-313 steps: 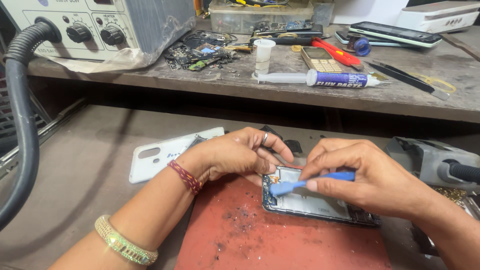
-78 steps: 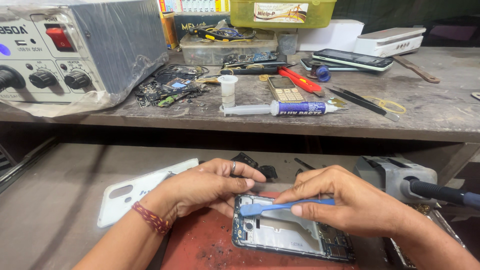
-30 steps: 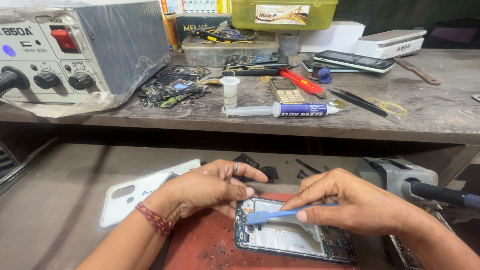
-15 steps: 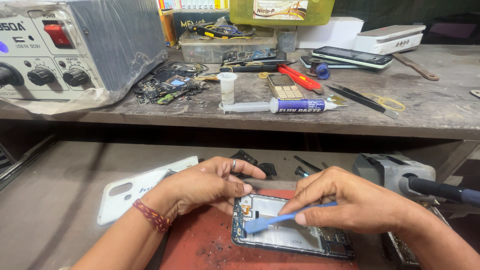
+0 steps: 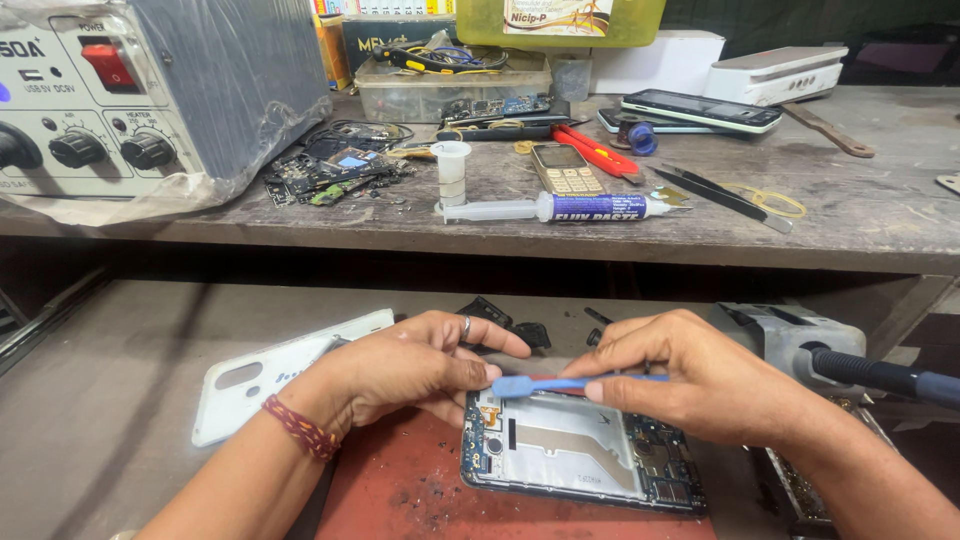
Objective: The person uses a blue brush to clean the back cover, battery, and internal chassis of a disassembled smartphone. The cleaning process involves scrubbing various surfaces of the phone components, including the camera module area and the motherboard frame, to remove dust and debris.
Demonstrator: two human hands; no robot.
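Left hand [image 5: 400,372]: fingers curled, pinching the blue spudger [image 5: 560,383] tip.
Right hand [image 5: 700,385]: closed around the spudger handle.
Opened phone [image 5: 580,465]: lying on the red mat [image 5: 400,490], near.

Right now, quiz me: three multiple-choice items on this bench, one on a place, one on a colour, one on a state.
1. Where does the white back cover lie?
A. left of the opened phone
B. on the upper shelf
C. under the red mat

2. What colour is the pry tool?
A. red
B. blue
C. yellow

3. What state is the phone on the mat in?
A. closed, screen lit
B. wrapped in plastic
C. back off, insides showing

Key: 1 A, the cover rests on the lower surface beside the left hand. 2 B, the blue tool is pinched in the right hand. 3 C, the board and frame lie bare.
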